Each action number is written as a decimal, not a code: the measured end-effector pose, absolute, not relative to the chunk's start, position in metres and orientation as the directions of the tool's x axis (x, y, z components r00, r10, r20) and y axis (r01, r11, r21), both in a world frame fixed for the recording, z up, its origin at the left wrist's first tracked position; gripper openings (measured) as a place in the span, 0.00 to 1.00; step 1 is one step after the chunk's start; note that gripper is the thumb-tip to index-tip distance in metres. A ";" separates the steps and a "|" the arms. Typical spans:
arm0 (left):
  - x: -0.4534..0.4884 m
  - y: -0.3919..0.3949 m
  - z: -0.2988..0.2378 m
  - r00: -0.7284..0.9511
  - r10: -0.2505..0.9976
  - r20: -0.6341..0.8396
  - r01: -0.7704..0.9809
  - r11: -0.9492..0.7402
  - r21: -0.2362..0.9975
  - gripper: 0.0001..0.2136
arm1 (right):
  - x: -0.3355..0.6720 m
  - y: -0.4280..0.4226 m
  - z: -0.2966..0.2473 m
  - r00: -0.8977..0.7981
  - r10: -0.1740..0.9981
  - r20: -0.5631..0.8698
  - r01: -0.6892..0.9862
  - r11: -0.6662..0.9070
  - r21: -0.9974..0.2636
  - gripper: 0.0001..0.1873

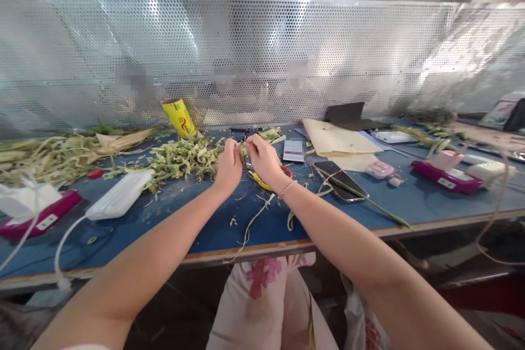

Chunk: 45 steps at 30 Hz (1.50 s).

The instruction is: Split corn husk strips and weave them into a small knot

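Over the middle of the blue table, my left hand (229, 165) and my right hand (261, 157) meet with fingers closed. Between the fingertips is a small pale green plant piece (243, 151), mostly covered, so its exact shape is unclear. Beneath and beside my right hand lie scissors with red and yellow handles (262, 182), partly hidden by the hand and wrist. A heap of cut green-white plant strips (191, 159) spreads just left of my left hand. One thin dry strip (257, 216) trails toward the table's front edge.
A yellow tube (180, 118) leans behind the heap. To the left are a white power bank (120, 195) and a magenta power strip (45, 220). On the right lie a phone (342, 181), brown paper (340, 138) and another magenta strip (447, 178). A perforated metal screen (262, 38) stands behind.
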<state>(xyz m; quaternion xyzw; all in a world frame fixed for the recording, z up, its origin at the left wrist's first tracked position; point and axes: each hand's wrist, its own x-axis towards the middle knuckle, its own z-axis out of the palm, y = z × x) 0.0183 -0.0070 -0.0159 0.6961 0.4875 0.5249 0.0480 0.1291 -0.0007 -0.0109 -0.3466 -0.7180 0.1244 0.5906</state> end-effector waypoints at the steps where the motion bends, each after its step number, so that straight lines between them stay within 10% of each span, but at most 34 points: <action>1: 0.019 -0.007 -0.016 -0.037 0.725 0.688 0.627 -0.519 0.581 0.07 | 0.129 -0.001 -0.011 -0.060 0.639 0.767 0.353 0.732 -0.582 0.07; 45: 0.018 -0.004 -0.005 -0.146 0.710 0.689 0.528 -0.533 0.662 0.07 | 0.121 0.007 -0.014 0.100 0.801 0.591 0.055 0.588 -0.807 0.09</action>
